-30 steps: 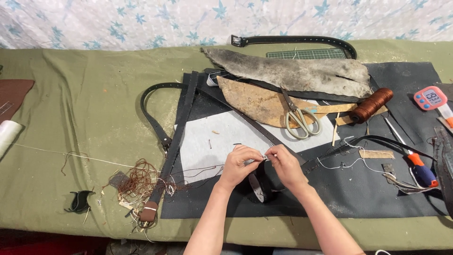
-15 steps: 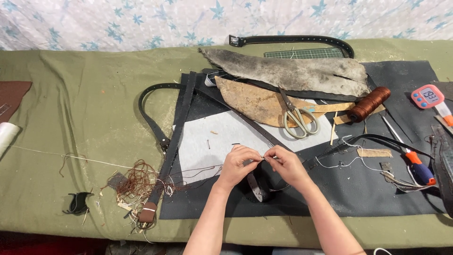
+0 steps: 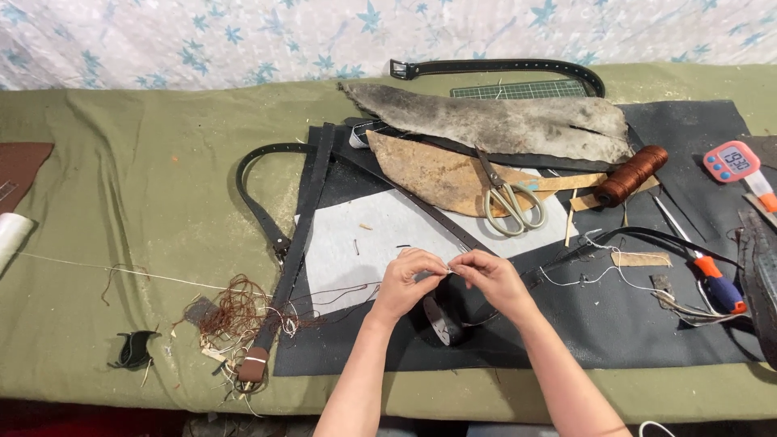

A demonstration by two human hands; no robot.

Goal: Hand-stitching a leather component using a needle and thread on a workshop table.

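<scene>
Only two bare forearms and two hands of the person are visible, in the lower middle of the frame. No sleeve covers the arms as far as the bottom edge. The left hand (image 3: 409, 281) and the right hand (image 3: 495, 279) wear no gloves. I see no ring, no watch and no bracelet on them. The nails are too small to judge.

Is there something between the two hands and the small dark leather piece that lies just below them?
Nothing visible is in the way. The left hand and the right hand meet fingertip to fingertip, pinching something very thin. The dark leather piece lies directly under them on the black sheet, uncovered. The scissors lie farther back.
</scene>
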